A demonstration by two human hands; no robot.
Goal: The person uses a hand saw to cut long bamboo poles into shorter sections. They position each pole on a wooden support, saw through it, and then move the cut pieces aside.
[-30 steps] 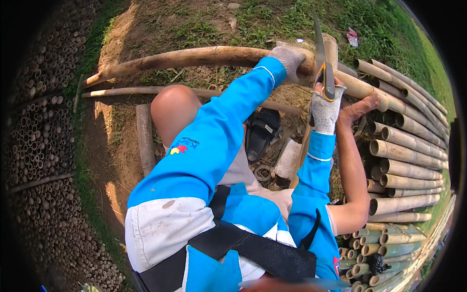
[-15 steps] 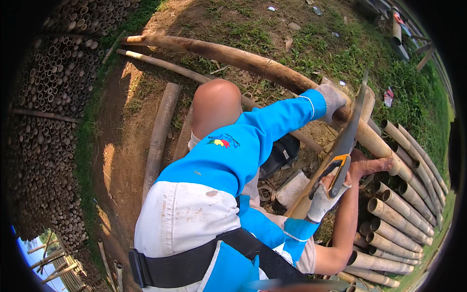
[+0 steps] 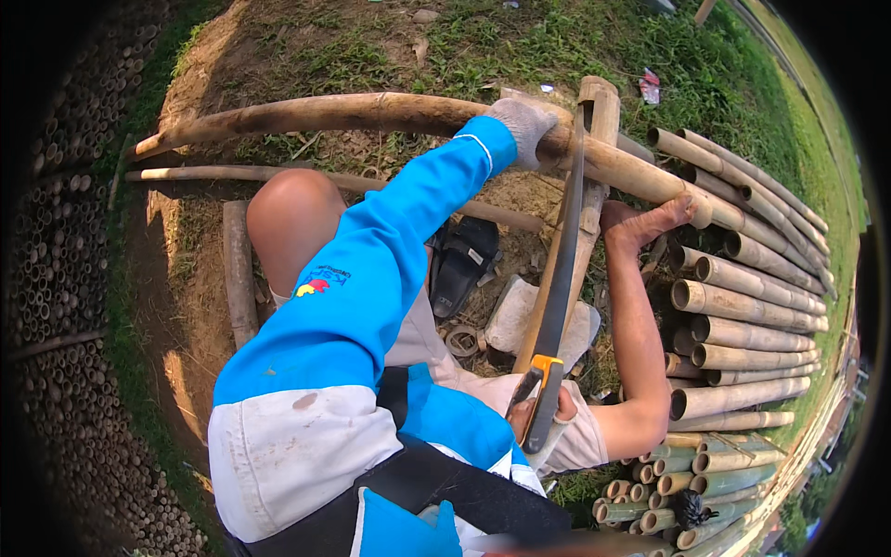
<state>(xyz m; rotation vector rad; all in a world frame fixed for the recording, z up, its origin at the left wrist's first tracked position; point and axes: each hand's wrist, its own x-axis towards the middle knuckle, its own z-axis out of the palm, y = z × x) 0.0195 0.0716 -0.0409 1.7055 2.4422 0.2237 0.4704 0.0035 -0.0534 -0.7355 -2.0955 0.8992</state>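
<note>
A long bamboo pole (image 3: 371,112) lies crosswise in front of me. My left hand (image 3: 525,132), in a grey glove, is closed around it. In my right hand (image 3: 548,410), drawn back near my lap, is the handle of a hand saw (image 3: 562,269) with orange and black grips. Its long blade points away and crosses the pole just right of my left hand; whether the teeth bite cannot be seen. Under the crossing stands a slanted bamboo support (image 3: 587,223). My bare foot (image 3: 654,221) presses on the pole farther right.
Cut bamboo lengths (image 3: 742,302) are stacked at the right, with greener ones (image 3: 724,483) below. A thinner pole (image 3: 353,181) lies nearer me. A black sandal (image 3: 464,265) and a pale block (image 3: 513,311) rest on the ground. More bamboo (image 3: 74,251) is piled at the left.
The saw has been pulled back toward me, with my right hand now lower and closer to my body. My left hand still grips the pole. The view has shifted right.
</note>
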